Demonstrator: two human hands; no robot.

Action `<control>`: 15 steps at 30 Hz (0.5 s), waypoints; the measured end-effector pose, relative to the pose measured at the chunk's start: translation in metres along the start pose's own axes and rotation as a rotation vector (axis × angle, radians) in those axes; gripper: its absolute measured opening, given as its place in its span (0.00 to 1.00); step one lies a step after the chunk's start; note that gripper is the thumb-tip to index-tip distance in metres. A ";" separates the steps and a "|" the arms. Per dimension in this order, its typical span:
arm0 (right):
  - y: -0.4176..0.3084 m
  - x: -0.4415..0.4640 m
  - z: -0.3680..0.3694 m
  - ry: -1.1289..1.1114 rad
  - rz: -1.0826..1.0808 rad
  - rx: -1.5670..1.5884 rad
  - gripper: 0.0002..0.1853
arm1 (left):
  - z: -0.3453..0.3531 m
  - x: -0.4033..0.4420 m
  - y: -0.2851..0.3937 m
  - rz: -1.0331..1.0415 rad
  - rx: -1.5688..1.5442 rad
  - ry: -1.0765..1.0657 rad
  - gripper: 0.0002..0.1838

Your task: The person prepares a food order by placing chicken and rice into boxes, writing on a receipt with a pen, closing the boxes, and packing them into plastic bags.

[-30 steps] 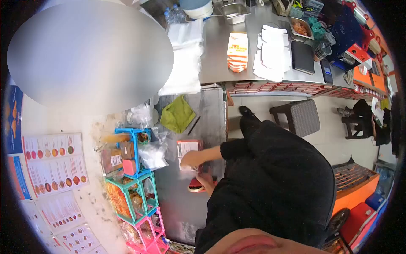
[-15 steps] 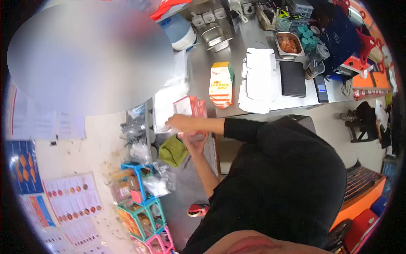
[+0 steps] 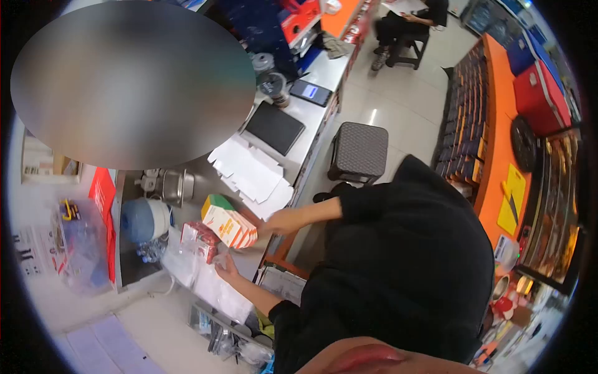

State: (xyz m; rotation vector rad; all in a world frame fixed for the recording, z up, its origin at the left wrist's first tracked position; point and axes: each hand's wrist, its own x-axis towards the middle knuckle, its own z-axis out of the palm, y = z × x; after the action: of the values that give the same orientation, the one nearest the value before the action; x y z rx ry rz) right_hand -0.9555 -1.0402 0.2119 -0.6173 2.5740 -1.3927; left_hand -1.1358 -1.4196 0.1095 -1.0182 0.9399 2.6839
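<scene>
My right hand (image 3: 278,222) is at the near end of an orange, white and green printed carton (image 3: 229,222) on the metal counter. Its fingers are blurred there, so I cannot tell whether they grip it. Close to the red printed packs (image 3: 200,240), my left hand (image 3: 229,268) has its fingers apart, beside clear plastic. The packs lie against the carton, on the side away from my right hand. White plastic sheets or bags (image 3: 215,290) spread below my left hand.
Flattened white cartons (image 3: 249,171) lie beside a black folder (image 3: 275,127), a phone (image 3: 311,92) and a lidded cup (image 3: 274,87). A steel pan (image 3: 179,187) and blue water container (image 3: 140,219) stand farther off. A stool (image 3: 361,149) is by the counter; a seated person (image 3: 408,28) is beyond.
The view has turned toward the right. Both hands have left the red pack they were handling, which now rests on the counter. My right hand has moved over to the orange-and-white carton.
</scene>
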 end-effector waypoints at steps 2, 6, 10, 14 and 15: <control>0.059 -0.097 0.020 -0.003 0.099 -0.125 0.18 | -0.036 -0.006 -0.023 0.094 0.019 -0.015 0.24; 0.064 -0.300 0.030 -0.206 0.923 -0.423 0.19 | -0.096 -0.090 -0.131 0.455 0.279 0.014 0.15; 0.032 -0.459 0.068 0.272 1.425 -0.223 0.27 | -0.157 -0.148 -0.233 -0.207 0.644 -0.017 0.08; 0.041 -0.566 0.145 0.463 1.622 -0.118 0.22 | -0.158 -0.209 -0.336 -0.624 0.747 -0.208 0.09; 0.061 -0.593 0.171 0.456 1.659 -0.036 0.21 | -0.145 -0.229 -0.357 -0.636 0.853 -0.353 0.10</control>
State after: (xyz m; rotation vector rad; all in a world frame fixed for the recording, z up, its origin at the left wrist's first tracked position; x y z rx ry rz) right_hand -0.3819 -0.8905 0.0298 1.6237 2.0336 -0.7655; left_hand -0.7661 -1.1965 -0.0121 -0.4964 1.2303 1.6004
